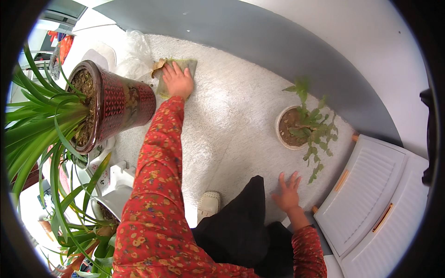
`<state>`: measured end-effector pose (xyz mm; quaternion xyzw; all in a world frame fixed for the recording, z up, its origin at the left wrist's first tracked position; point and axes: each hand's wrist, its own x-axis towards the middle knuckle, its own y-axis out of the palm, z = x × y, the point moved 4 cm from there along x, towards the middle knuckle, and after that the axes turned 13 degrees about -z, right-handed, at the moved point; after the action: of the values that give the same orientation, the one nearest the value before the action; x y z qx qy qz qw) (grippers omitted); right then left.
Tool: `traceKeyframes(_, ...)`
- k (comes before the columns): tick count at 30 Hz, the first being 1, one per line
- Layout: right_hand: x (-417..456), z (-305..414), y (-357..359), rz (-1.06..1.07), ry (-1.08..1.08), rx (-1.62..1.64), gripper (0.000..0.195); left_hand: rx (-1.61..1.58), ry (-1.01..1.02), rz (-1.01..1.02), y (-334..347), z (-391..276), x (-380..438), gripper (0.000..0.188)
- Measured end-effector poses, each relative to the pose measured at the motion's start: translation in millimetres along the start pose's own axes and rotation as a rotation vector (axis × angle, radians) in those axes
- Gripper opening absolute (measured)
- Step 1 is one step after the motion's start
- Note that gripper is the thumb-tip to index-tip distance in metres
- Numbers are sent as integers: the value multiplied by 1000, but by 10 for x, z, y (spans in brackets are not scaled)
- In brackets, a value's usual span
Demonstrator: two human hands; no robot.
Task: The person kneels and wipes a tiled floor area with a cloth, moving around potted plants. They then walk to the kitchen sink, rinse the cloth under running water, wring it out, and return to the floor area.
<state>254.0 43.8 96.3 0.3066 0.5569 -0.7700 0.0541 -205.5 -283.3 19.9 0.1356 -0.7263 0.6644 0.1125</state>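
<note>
My left hand [178, 80] lies palm down on a grey-green cloth [190, 67] spread on the floor. Its fingers are straight and slightly apart, and they do not grip the cloth. By the fingertips is what looks like a dry brown leaf [158, 66], at the cloth's corner. My right hand [288, 195] is low on the right, fingers spread and holding nothing; I cannot tell whether it touches the floor. Above it stands a white pot [278, 130] with soil and a trailing green plant [314, 130].
A large dark red patterned pot [120, 99] with long strap leaves stands left of my left arm. Crumpled clear plastic [135, 55] lies beside the cloth. A grey-painted wall band [222, 26] edges the floor. A white cabinet [368, 194] stands right; another potted plant [107, 212] is lower left.
</note>
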Motion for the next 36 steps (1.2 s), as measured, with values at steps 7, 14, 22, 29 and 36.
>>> traceKeyframes(7,-7,13,-17,18,24,-48,99,-115,531,428,-363,-1823,-497,63)
traceKeyframes(14,-36,-135,-17,-49,-60,10,94,-452,818,223,-322,-1367,-484,65)
traceKeyframes(22,-26,-48,-27,-26,-34,-8,94,112,-126,174,100,-219,323,65)
traceKeyframes(29,-17,-19,-101,27,11,-41,95,-231,570,143,-188,-2251,-821,61)
traceKeyframes(36,-22,-98,-31,-13,-40,24,94,-699,1165,177,-506,-2148,-728,53)
